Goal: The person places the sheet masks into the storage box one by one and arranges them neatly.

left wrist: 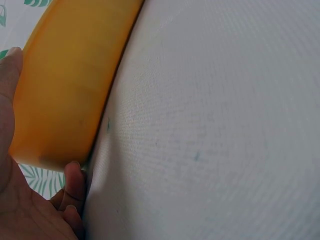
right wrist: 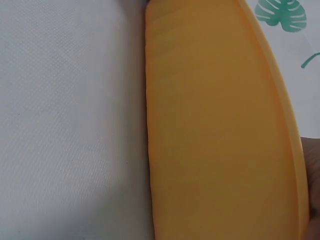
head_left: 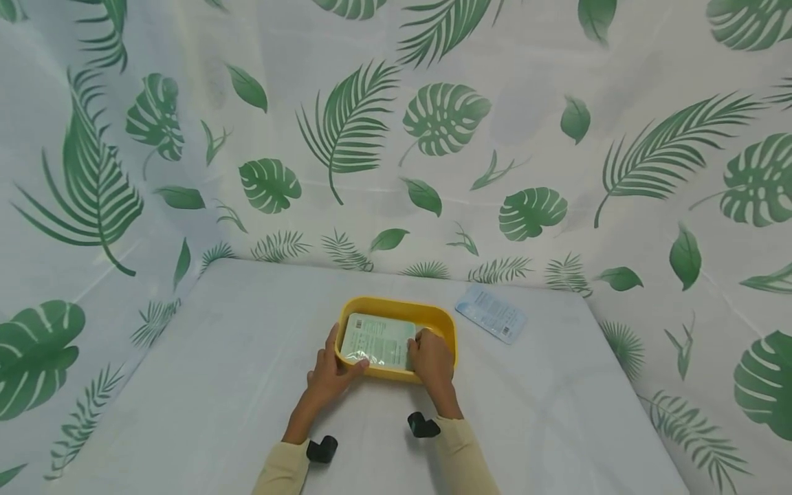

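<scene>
Both hands grip the yellow tray: left hand on its near left corner, right hand on its near right. Inside lies a pale green packet. Tray sits mid-bench; a blue packet lies behind, to the right.

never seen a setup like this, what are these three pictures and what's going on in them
No machine here: a person wears three cameras. The wide picture comes from the head, looking down at both hands. The two close-ups come from cameras strapped to each wrist, which is why they show mostly yellow plastic and white cloth.

On the white table sits a yellow tray with a pale green packet lying in it. A blue packet lies apart, to the tray's right. The left hand and right hand grip the tray's near corners, thumbs over the rim. Leaf-print cloth hangs all around.
</scene>
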Tool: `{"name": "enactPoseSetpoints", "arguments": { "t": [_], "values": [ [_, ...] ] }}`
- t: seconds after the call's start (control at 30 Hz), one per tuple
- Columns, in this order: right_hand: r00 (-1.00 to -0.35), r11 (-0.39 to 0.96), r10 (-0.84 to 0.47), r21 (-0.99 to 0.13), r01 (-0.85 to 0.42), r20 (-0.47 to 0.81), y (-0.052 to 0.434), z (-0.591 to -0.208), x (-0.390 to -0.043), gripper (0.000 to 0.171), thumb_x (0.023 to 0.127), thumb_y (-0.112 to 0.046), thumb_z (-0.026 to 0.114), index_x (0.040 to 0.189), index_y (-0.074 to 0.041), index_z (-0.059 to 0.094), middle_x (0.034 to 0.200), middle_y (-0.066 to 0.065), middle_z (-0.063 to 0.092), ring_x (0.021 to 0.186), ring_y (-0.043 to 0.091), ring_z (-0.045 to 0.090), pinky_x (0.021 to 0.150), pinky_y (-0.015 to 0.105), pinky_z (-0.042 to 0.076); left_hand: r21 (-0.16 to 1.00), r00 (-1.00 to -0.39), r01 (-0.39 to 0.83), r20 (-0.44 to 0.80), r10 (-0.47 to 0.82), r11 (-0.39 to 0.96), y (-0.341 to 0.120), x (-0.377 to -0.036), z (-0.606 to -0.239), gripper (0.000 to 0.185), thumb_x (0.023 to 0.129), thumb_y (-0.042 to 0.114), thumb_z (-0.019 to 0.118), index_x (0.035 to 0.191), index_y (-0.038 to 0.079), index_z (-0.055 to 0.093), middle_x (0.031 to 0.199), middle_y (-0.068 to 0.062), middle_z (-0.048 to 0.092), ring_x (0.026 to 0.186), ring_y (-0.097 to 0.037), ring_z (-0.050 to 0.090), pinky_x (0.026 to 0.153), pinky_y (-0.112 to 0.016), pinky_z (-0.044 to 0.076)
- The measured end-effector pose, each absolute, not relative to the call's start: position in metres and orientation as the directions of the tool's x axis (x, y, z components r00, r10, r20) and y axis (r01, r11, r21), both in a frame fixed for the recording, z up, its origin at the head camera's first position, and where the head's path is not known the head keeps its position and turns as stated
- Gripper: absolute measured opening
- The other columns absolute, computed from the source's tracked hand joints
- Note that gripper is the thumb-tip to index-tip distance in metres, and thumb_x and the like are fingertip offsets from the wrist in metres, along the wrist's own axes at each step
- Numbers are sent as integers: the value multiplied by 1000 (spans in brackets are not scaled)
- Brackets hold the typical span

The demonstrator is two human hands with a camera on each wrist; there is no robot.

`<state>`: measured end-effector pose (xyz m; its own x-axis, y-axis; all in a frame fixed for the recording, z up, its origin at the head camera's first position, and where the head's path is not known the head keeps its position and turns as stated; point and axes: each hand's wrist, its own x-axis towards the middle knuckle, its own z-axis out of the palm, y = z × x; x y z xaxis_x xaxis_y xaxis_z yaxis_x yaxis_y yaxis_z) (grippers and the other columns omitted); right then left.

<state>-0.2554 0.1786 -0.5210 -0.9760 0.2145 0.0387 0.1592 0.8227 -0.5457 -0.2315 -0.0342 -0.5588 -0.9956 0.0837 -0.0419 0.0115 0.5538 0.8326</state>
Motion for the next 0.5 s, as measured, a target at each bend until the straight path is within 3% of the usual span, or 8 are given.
{"name": "enactPoseSetpoints", "arguments": {
  "t": [0.23,0.5],
  "values": [
    [-980,817,195,-558,148,26,182,-519,-258,22,91,-16,67,106,0,68,92,9,71,68,15,57,62,29,49,834,-996,13,-39,81,552,-34,-233,-558,100,85,58,66,158,27,5,139,-21,43,121,-33,44,85,-54,28],
    [-979,804,202,-572,161,7,181,-520,-257,23,91,-15,68,107,1,68,93,10,72,70,15,60,64,31,50,821,-996,4,-48,77,570,-34,-233,-561,100,84,59,66,158,28,5,135,-20,44,118,-32,46,84,-52,29]
  ]
}}
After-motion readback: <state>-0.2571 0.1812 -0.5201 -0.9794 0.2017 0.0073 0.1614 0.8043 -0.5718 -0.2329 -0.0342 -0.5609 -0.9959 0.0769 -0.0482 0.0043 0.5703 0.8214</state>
